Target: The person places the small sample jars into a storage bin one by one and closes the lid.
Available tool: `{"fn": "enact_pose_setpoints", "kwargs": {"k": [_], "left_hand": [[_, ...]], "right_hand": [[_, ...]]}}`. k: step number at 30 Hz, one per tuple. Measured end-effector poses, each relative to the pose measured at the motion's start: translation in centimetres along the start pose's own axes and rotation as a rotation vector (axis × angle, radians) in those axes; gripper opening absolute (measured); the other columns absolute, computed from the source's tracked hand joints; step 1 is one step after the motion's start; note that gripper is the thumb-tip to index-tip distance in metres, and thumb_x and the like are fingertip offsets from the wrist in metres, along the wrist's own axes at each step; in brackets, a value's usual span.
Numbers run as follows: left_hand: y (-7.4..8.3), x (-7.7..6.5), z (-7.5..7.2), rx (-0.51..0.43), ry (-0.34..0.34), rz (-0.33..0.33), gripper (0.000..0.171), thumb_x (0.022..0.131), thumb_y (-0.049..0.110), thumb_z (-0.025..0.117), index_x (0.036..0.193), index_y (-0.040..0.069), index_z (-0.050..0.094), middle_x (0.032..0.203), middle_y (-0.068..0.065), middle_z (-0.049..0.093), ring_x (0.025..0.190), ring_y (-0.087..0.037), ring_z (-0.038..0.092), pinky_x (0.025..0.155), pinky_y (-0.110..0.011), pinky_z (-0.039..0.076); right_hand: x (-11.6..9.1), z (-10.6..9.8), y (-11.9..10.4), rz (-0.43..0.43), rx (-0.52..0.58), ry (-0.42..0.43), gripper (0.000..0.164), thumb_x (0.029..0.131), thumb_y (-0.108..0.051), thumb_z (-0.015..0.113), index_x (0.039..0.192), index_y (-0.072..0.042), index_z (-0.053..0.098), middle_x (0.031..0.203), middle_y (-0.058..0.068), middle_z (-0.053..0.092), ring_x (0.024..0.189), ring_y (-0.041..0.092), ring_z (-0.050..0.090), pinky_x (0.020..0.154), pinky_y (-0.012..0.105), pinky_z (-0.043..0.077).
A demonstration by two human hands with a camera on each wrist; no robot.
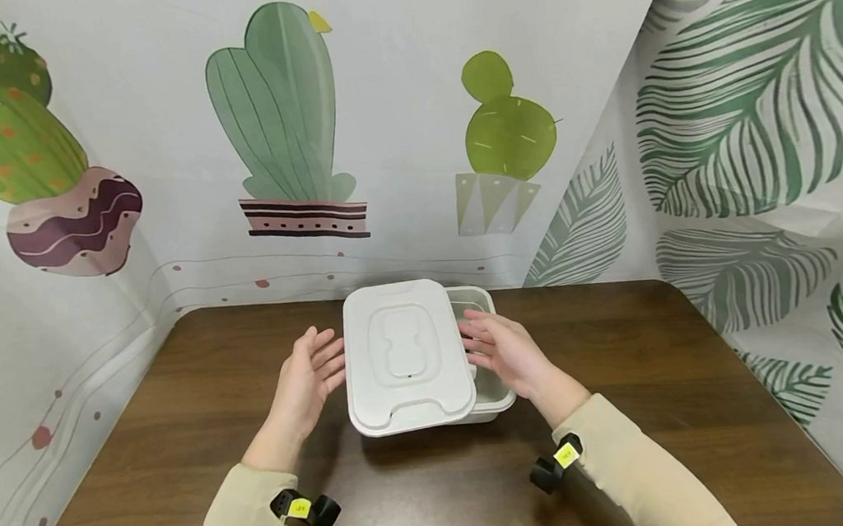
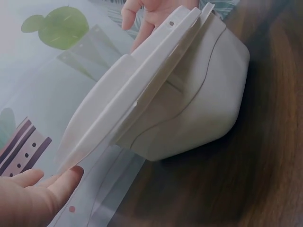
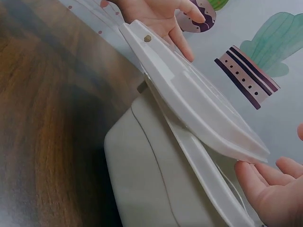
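A white plastic lid (image 1: 408, 355) lies askew over a white plastic box (image 1: 494, 389), shifted to the left so that the box's right side is uncovered. In the right wrist view the lid (image 3: 194, 101) sits at a slant on the box's rim. My left hand (image 1: 303, 385) is at the lid's left edge, and in the left wrist view its fingertips touch that edge. On the opposite side, my right hand (image 1: 509, 353) has its extended fingers against the lid's right edge, above the open part of the box. Neither hand curls round the lid.
The box stands on a dark brown wooden table (image 1: 216, 395), near its back edge. Behind it hangs a white cloth (image 1: 411, 132) printed with cacti and leaves. Each wrist wears a black strap with a small camera.
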State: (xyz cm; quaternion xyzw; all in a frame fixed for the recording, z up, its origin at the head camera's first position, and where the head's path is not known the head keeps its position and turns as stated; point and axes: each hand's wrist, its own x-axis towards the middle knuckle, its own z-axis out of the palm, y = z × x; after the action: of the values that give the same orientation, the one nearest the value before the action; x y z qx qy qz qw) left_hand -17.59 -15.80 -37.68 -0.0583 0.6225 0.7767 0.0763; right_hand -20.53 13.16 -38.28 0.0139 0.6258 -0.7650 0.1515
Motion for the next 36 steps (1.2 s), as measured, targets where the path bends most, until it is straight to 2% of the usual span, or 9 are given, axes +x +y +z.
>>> {"fn": "enact_pose_setpoints", "kwargs": {"k": [4, 6, 13, 18, 26, 31, 36], "left_hand": [[-0.1, 0.2, 0.5, -0.012, -0.019, 0.002, 0.068, 0.1, 0.047, 0.027, 0.147, -0.002, 0.023, 0.15, -0.025, 0.028, 0.135, -0.035, 0.037, 0.11, -0.044, 0.034], [-0.2, 0.2, 0.8, -0.019, -0.031, 0.0, 0.068, 0.1, 0.046, 0.027, 0.147, -0.003, 0.022, 0.151, -0.026, 0.027, 0.136, -0.036, 0.035, 0.111, -0.047, 0.03], [-0.5, 0.6, 1.7, -0.026, -0.064, 0.009, 0.067, 0.1, 0.044, 0.028, 0.146, -0.004, 0.022, 0.15, -0.027, 0.025, 0.137, -0.038, 0.033, 0.112, -0.047, 0.029], [-0.7, 0.8, 2.3, -0.02, -0.076, 0.014, 0.066, 0.1, 0.043, 0.029, 0.145, -0.005, 0.024, 0.15, -0.028, 0.026, 0.137, -0.038, 0.033, 0.112, -0.047, 0.03], [-0.9, 1.0, 3.1, -0.017, -0.088, 0.023, 0.065, 0.101, 0.04, 0.03, 0.145, -0.007, 0.024, 0.149, -0.029, 0.026, 0.137, -0.04, 0.032, 0.112, -0.049, 0.028], [-0.9, 1.1, 3.4, -0.008, -0.11, 0.024, 0.065, 0.101, 0.041, 0.031, 0.145, -0.006, 0.025, 0.15, -0.029, 0.026, 0.138, -0.039, 0.031, 0.113, -0.049, 0.028], [-0.8, 1.3, 3.7, -0.003, -0.135, 0.035, 0.065, 0.1, 0.041, 0.032, 0.145, -0.005, 0.025, 0.15, -0.029, 0.025, 0.138, -0.04, 0.03, 0.113, -0.049, 0.027]], "right_hand": [[-0.2, -0.5, -0.2, -0.004, -0.019, -0.01, 0.051, 0.096, -0.014, 0.04, 0.143, 0.001, 0.032, 0.145, 0.025, 0.039, 0.122, 0.029, 0.051, 0.098, 0.036, 0.047], [-0.3, -0.7, -0.2, -0.008, -0.024, -0.013, 0.051, 0.096, -0.014, 0.04, 0.144, 0.002, 0.03, 0.145, 0.025, 0.038, 0.127, 0.032, 0.047, 0.101, 0.039, 0.044], [-0.8, -1.5, -0.4, -0.034, -0.035, -0.012, 0.053, 0.096, -0.012, 0.04, 0.145, 0.004, 0.027, 0.146, 0.026, 0.035, 0.132, 0.034, 0.041, 0.101, 0.034, 0.044], [-1.2, -2.0, -0.6, -0.039, -0.06, -0.002, 0.053, 0.097, -0.014, 0.04, 0.145, 0.002, 0.027, 0.147, 0.026, 0.033, 0.134, 0.034, 0.037, 0.104, 0.036, 0.041], [-1.5, -2.4, -0.7, -0.041, -0.071, 0.033, 0.054, 0.095, -0.013, 0.042, 0.146, 0.002, 0.027, 0.146, 0.024, 0.036, 0.129, 0.029, 0.044, 0.095, 0.027, 0.047], [-1.7, -2.7, -0.7, -0.051, -0.075, 0.05, 0.054, 0.096, -0.012, 0.043, 0.145, 0.002, 0.028, 0.145, 0.025, 0.037, 0.123, 0.025, 0.049, 0.093, 0.026, 0.048], [-2.0, -2.9, -0.8, -0.063, -0.078, 0.052, 0.053, 0.097, -0.013, 0.042, 0.146, 0.002, 0.027, 0.145, 0.026, 0.037, 0.125, 0.026, 0.047, 0.094, 0.025, 0.047]]}}
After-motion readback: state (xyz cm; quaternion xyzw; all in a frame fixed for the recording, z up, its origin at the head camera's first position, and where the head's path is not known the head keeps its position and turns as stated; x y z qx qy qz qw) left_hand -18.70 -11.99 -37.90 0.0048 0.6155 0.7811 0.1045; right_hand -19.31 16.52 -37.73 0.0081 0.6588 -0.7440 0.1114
